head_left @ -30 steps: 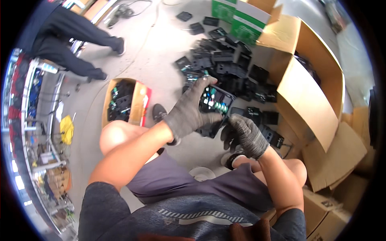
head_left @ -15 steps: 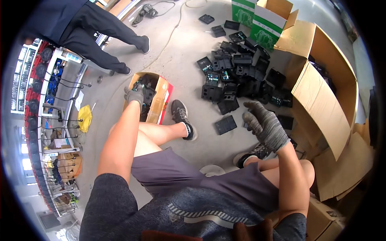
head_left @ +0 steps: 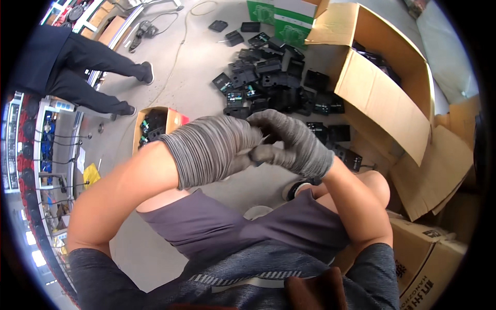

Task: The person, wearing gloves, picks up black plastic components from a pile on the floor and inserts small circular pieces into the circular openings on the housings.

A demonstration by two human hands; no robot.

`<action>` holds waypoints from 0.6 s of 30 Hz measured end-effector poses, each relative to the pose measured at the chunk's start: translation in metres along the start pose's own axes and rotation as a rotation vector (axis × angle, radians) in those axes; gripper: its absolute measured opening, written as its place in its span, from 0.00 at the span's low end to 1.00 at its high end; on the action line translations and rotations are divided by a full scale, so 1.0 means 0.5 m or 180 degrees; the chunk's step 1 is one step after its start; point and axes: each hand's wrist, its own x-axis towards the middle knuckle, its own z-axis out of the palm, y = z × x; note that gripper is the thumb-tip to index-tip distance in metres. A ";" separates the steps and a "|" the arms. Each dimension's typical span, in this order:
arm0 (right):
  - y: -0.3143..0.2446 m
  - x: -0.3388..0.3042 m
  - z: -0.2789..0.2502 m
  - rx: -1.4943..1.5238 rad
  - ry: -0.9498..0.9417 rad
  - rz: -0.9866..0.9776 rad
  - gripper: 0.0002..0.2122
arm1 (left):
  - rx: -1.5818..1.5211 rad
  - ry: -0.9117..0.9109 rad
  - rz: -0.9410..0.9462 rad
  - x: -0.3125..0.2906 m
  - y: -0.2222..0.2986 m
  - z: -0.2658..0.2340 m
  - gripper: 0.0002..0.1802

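In front of my lap, my left hand (head_left: pixel 212 150) and my right hand (head_left: pixel 295 147), both in grey striped gloves, come together with fingers curled. Something small and dark seems to sit between them, but the fingers and blur hide its kind. Beyond my left wrist stands a small cardboard box (head_left: pixel 138 133) holding black plastic parts (head_left: pixel 154 124). Past my hands, a heap of black plastic casings (head_left: pixel 279 77) lies on the floor, some showing circuit boards.
On the right, a large cardboard box (head_left: pixel 385 101) lies with its flaps spread and dark parts inside. Green and white boxes (head_left: pixel 293 25) stand behind the heap. A person (head_left: pixel 82 67) in dark clothes stands far left, beside shelving. A cable (head_left: pixel 181 49) runs along the floor.
My left hand has come out of the small box and swung right, up close. My right hand has moved left to meet it. The whole view has shifted.
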 end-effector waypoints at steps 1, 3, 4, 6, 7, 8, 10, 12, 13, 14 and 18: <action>-0.006 -0.002 -0.001 0.0086 0.0096 0.0245 0.20 | -0.1267 0.0618 0.0243 0.015 -0.002 0.014 0.14; -0.015 -0.008 -0.015 0.0173 0.0242 0.0480 0.20 | -0.1524 0.0976 0.0540 0.041 -0.018 0.061 0.15; -0.025 -0.007 -0.031 -0.0314 0.0188 0.0304 0.20 | -0.2381 0.1534 0.0429 0.058 -0.018 0.084 0.14; -0.044 -0.001 -0.055 -0.1165 -0.0109 0.0141 0.20 | -0.4115 0.2032 0.0260 0.081 -0.021 0.109 0.13; -0.033 -0.005 -0.055 -0.1404 -0.0175 0.0023 0.20 | -0.4087 0.1993 0.0290 0.086 -0.016 0.116 0.13; -0.016 -0.009 -0.048 -0.1502 -0.0018 0.0064 0.20 | -0.4306 0.1855 0.0392 0.089 -0.005 0.122 0.14; 0.003 -0.011 -0.030 -0.1764 0.0200 0.0192 0.19 | -0.4740 0.1738 0.0589 0.107 -0.003 0.148 0.16; 0.005 -0.013 -0.024 -0.1813 0.0320 0.0228 0.18 | -0.4829 0.1790 0.0487 0.123 -0.012 0.162 0.17; 0.004 -0.015 -0.024 -0.1866 0.0425 0.0263 0.17 | -0.4926 0.1855 0.0387 0.126 -0.012 0.162 0.17; -0.001 -0.015 -0.029 -0.1864 0.0433 0.0258 0.17 | -0.4917 0.1853 0.0388 0.122 -0.009 0.162 0.17; -0.011 -0.022 -0.063 -0.1714 0.0470 -0.0134 0.15 | -0.5239 0.1210 0.1023 0.099 -0.002 0.141 0.32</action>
